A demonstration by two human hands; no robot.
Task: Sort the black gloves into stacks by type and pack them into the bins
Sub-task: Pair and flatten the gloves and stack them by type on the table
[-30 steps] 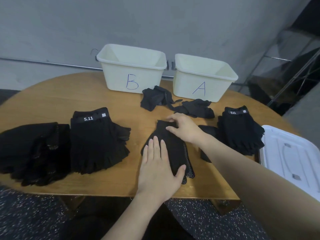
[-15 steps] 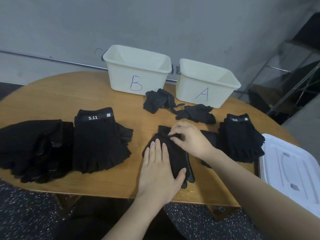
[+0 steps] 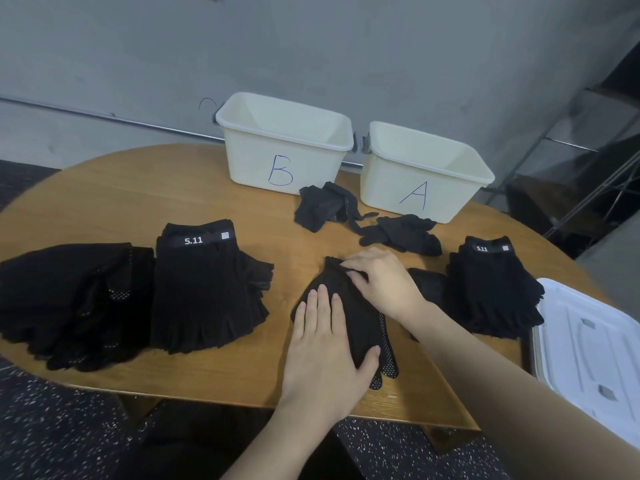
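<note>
**Two hands on one soft glove near the front edge**

Two hands work on a dotted glove that lies flat near the front edge of the table, about the middle of it. The left hand rests on it with straight fingers, pressing it down, and grips nothing. The right hand has curled fingers that pinch the cuff end of the same glove.

I judge the glove to be light, thin knit cloth. It is limp and will fold or sag when lifted, so the cuff, or both ends together, is the best place to hold. The rubber dots should give some grip.

Bin B and bin A stand at the back edge; nothing shows inside them. Sorted stacks lie toward the left edge, one stack toward the right edge, and loose gloves just before the bins.
</note>
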